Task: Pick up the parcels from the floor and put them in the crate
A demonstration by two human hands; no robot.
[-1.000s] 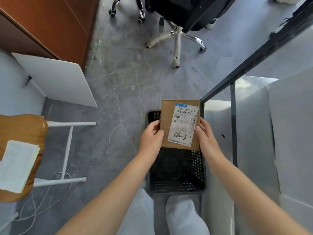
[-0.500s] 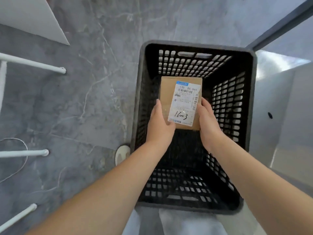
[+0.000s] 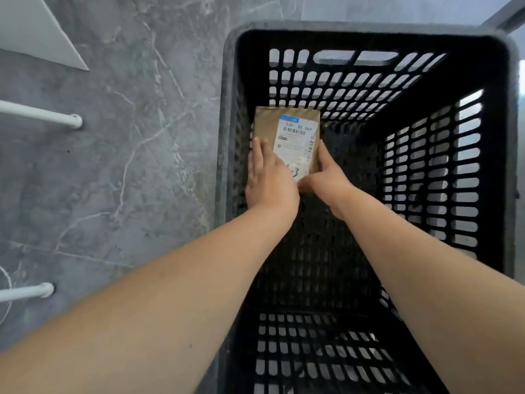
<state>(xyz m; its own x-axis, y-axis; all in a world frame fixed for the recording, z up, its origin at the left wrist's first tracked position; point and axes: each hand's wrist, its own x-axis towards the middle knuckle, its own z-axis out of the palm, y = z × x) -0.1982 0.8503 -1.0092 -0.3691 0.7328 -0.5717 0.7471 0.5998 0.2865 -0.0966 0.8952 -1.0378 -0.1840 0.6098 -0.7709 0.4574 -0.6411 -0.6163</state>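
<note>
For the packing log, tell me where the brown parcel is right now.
Head view: the brown parcel is inside the black crate, left of centre near its far wall, between the left hand and the right hand.

One brown cardboard parcel; one black slotted plastic crate; two hands: left hand, right hand; two white tube legs left; one white board far left.

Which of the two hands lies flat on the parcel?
The left hand: its fingers lie straight along the left side of the parcel, whereas the right hand grips its right edge.
</note>
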